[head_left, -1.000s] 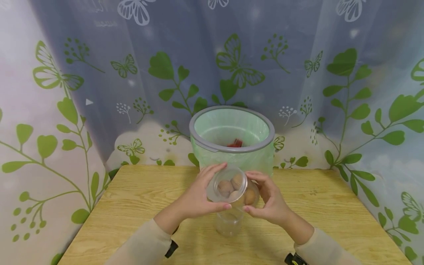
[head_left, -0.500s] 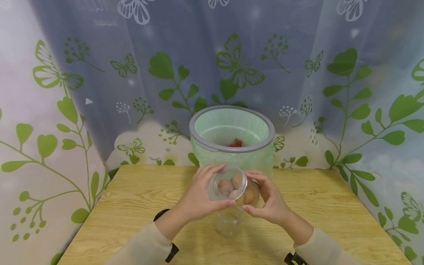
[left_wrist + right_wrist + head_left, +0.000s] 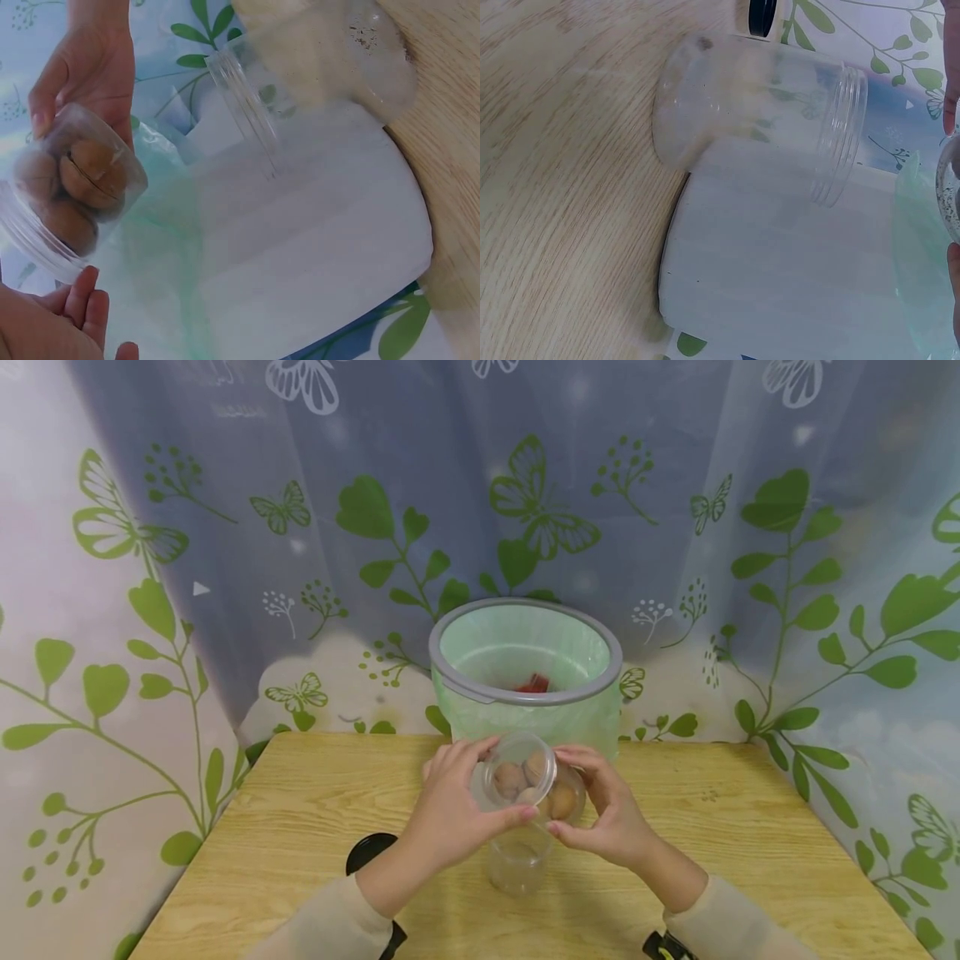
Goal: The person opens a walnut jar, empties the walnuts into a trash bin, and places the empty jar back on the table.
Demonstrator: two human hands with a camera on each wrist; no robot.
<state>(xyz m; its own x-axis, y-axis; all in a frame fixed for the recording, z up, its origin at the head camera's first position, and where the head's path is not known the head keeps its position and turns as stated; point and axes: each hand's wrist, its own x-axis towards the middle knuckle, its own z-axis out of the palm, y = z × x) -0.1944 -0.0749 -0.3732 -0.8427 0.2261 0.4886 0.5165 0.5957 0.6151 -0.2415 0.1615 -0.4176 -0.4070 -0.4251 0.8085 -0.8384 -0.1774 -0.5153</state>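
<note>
**Jar of walnuts tipping over an empty jar**

Since the earlier head picture the left forearm is sitting a little further right, uncovering a black lid [image 3: 370, 850] on the table [image 3: 285, 827], and the tilted jar is leaning slightly lower. Both hands are holding a small clear jar of walnuts [image 3: 534, 781] above the table, mouth turned toward the person and to the left. The left hand [image 3: 448, 814] is curling its thumb and fingers around the rim end, steadying the mouth; the left wrist view is showing its fingertips [image 3: 84, 304] just beside the threaded rim. The right hand [image 3: 606, 814] is gripping the base end from behind, so it is carrying the weight and setting the tilt. The walnuts [image 3: 75, 187] are lying packed against the jar's lower side, none past the rim.

Directly under the held jar an empty clear jar [image 3: 517, 864] is standing upright with its mouth open, placed, I judge, to catch whatever comes out. Behind it, at the table's far edge, a bin [image 3: 525, 689] lined with a pale green bag is standing, something red showing inside. A leaf-and-butterfly curtain [image 3: 225, 568] is hanging behind.
</note>
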